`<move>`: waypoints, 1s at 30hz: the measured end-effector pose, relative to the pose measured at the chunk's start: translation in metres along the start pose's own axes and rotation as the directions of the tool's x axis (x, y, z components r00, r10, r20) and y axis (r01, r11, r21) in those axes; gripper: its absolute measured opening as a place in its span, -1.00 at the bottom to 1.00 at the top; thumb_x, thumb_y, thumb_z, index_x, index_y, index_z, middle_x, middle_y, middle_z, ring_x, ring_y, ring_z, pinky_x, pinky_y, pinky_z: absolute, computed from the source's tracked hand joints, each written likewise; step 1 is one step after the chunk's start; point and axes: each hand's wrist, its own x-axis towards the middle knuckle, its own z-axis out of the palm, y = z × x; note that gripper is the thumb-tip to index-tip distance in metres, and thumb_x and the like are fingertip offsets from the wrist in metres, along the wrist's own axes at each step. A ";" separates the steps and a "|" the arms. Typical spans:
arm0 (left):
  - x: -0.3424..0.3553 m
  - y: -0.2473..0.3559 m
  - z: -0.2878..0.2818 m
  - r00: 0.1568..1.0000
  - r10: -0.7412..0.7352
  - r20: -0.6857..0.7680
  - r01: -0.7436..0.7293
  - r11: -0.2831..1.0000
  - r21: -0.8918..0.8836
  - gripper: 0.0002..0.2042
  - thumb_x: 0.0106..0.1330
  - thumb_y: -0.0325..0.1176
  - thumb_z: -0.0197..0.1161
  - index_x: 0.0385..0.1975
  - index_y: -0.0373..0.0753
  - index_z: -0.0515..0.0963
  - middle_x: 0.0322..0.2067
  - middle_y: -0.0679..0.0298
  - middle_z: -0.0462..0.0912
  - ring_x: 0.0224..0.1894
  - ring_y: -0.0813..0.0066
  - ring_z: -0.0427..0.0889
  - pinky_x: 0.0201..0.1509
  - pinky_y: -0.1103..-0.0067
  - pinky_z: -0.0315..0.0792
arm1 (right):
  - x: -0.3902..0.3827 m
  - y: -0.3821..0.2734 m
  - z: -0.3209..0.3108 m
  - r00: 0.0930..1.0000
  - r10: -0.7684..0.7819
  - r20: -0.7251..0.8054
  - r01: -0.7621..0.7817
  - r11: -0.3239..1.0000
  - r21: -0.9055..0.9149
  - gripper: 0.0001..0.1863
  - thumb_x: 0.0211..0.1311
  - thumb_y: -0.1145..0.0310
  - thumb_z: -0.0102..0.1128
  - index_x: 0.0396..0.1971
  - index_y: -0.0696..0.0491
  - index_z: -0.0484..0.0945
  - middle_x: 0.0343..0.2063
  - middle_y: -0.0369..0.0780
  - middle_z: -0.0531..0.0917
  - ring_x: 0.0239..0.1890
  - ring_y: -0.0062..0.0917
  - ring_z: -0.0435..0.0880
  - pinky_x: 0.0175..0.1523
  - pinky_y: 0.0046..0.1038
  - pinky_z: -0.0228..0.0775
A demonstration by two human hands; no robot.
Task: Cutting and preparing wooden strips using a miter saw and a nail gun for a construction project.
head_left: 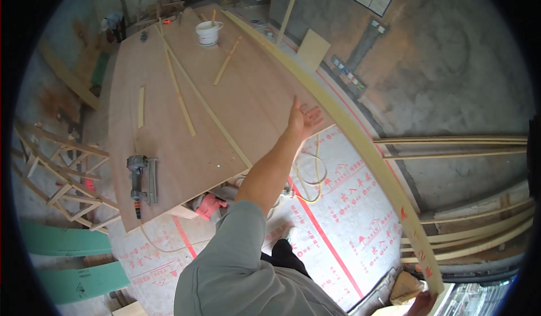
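Observation:
A long pale wooden strip runs along the right edge of the plywood table top, from the far end down to the lower right, with red marks near its close end. At that end, my right hand grips the strip, mostly cut off by the picture's edge. My left hand is stretched out over the table's near right corner, palm up and fingers spread. It holds nothing and is beside the strip, seemingly apart from it.
On the table lie a nail gun, thin wooden slats and a white bucket. A hose coils over the printed floor sheet. Wooden frames and green boards are left; more strips lean right.

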 end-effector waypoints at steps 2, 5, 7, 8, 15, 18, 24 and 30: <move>-0.002 -0.008 0.010 1.000 0.004 0.011 -0.002 0.994 -0.113 -0.38 0.48 0.22 -0.07 0.29 -0.18 0.24 0.07 0.04 0.52 0.12 0.14 0.51 0.32 0.01 0.29 | -0.063 -0.017 -0.051 0.992 -0.082 -0.096 0.078 0.996 -0.049 -0.67 0.43 0.18 0.15 -0.02 0.11 0.57 -0.32 -0.22 0.68 -0.31 -0.49 0.60 -0.14 -0.42 0.53; -0.018 -0.035 0.005 0.958 0.108 0.267 -0.120 0.992 0.027 -0.54 0.56 0.08 -0.13 0.04 -0.26 0.34 -0.15 0.02 0.53 -0.12 0.13 0.60 0.00 0.17 0.57 | -0.142 -0.024 -0.114 0.980 -0.126 -0.154 0.116 0.991 -0.070 -0.65 0.40 0.09 0.17 -0.10 0.08 0.62 -0.36 -0.22 0.69 -0.29 -0.45 0.61 -0.11 -0.34 0.54; -0.043 -0.067 -0.012 0.961 0.042 0.273 -0.053 0.998 0.033 -0.59 0.57 0.01 -0.12 0.02 -0.27 0.34 -0.16 0.03 0.54 -0.14 0.15 0.61 0.00 0.17 0.56 | -0.187 -0.020 -0.147 0.977 -0.138 -0.160 0.129 0.989 -0.065 -0.63 0.38 0.03 0.18 -0.16 0.06 0.65 -0.39 -0.22 0.69 -0.28 -0.43 0.61 -0.09 -0.29 0.54; -0.060 -0.083 -0.020 0.980 -0.027 0.197 0.017 0.999 0.051 -0.65 0.58 -0.06 -0.10 -0.01 -0.28 0.34 -0.18 0.04 0.54 -0.17 0.16 0.61 -0.01 0.16 0.56 | -0.201 -0.012 -0.160 0.979 -0.144 -0.146 0.136 0.988 -0.068 -0.62 0.38 0.00 0.18 -0.19 0.04 0.66 -0.40 -0.22 0.70 -0.27 -0.42 0.61 -0.08 -0.26 0.54; -0.243 -0.174 -0.042 0.955 -0.061 0.290 -0.020 0.962 0.271 -0.75 0.47 -0.37 0.12 0.05 -0.26 0.32 -0.13 0.04 0.56 -0.08 0.17 0.66 -0.02 0.26 0.63 | -0.266 0.073 -0.235 0.873 0.115 -0.473 -0.237 0.949 -0.208 -0.64 0.35 0.20 0.16 0.01 0.11 0.51 -0.14 -0.15 0.60 -0.05 -0.38 0.54 0.09 -0.27 0.44; -0.316 -0.199 -0.042 0.942 0.019 0.335 -0.132 0.939 0.317 -0.65 0.39 -0.52 0.18 0.11 -0.21 0.27 -0.13 0.09 0.54 -0.10 0.24 0.66 -0.08 0.32 0.64 | -0.287 0.118 -0.277 0.804 0.241 -0.544 -0.441 0.855 -0.273 -0.60 0.34 0.29 0.16 0.10 0.14 0.44 -0.03 -0.12 0.56 0.04 -0.36 0.51 0.16 -0.28 0.39; -0.415 -0.225 -0.032 0.805 0.330 0.493 -0.570 0.659 0.490 -0.30 0.25 -0.68 0.15 0.34 -0.06 0.01 -0.09 0.22 0.40 -0.16 0.41 0.58 -0.17 0.49 0.62 | -0.312 0.136 -0.270 0.896 0.053 -0.441 -0.423 0.407 -0.810 -0.47 0.33 0.47 0.14 0.28 0.20 0.31 0.20 -0.06 0.47 0.23 -0.32 0.44 0.31 -0.28 0.30; -0.462 -0.179 0.031 0.375 0.557 0.741 -0.842 -0.129 0.524 -0.02 0.17 -0.68 0.21 0.48 -0.14 -0.34 0.35 0.02 0.08 0.30 0.29 0.32 0.31 0.46 0.35 | -0.313 0.160 -0.018 0.757 0.148 0.637 0.506 0.484 -0.714 -0.41 0.30 0.52 0.18 0.32 0.17 0.27 0.20 0.06 0.49 0.23 -0.13 0.52 0.27 -0.28 0.36</move>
